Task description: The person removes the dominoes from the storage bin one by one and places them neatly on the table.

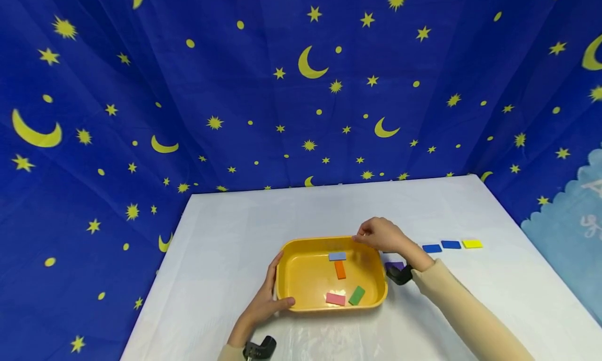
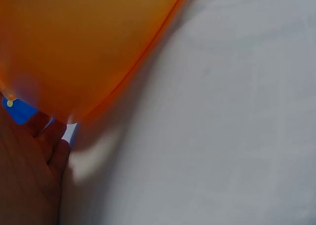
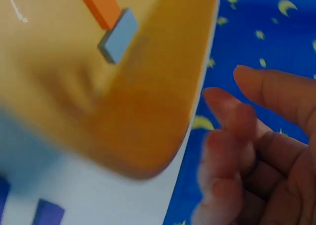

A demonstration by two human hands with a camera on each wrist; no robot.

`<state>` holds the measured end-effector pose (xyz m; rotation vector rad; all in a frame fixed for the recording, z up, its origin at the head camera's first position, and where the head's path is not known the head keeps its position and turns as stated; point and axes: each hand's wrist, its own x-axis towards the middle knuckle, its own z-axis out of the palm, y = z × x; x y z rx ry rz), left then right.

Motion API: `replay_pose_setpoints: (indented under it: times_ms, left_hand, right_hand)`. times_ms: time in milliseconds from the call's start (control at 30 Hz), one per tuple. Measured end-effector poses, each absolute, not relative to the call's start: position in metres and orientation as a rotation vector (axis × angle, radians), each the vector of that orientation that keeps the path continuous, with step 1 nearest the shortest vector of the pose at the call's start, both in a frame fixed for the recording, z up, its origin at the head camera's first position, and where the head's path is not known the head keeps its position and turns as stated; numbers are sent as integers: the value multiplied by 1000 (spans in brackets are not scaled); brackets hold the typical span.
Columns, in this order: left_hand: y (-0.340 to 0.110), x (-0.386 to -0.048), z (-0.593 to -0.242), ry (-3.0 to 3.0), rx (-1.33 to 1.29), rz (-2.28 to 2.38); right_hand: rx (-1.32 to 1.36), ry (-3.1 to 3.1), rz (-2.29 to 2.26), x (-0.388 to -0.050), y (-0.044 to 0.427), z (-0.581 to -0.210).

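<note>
A yellow-orange tray (image 1: 308, 280) holds a light blue block (image 1: 337, 256), an orange block (image 1: 340, 270), a pink block (image 1: 336, 299) and a green block (image 1: 357, 295). My left hand (image 1: 263, 301) grips its left end, thumb over the near rim and fingers along the side; in the left wrist view the fingers of the left hand (image 2: 34, 170) show beside the tray (image 2: 89, 47). At the far rim, toward the right, is my right hand (image 1: 385, 235). The right wrist view shows the right hand (image 3: 276, 151) holding nothing, its fingers loosely bent and thumb apart, beside the tray (image 3: 148, 121).
Right of the tray on the white table (image 1: 235, 220) lie two blue blocks (image 1: 431, 248) and a yellow block (image 1: 472, 244) in a row. A purple block (image 1: 394, 265) is partly hidden by the right wrist. A blue curtain (image 1: 263, 100) hangs behind the table.
</note>
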<state>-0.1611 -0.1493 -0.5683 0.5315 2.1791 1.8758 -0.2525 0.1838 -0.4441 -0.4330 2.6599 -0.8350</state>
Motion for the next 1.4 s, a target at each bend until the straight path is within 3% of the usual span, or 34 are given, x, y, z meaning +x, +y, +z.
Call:
replay_pose_setpoints:
  times_ms: [700,1400]
  left_hand:
    - [-149,-162,-569,2163,511,1887]
    - [-144,-155,-542,2169,491,1869]
  right_hand:
    - [-307,2600,-440,-254,129,-460]
    - [-492,2898,-138,-240,108,-481]
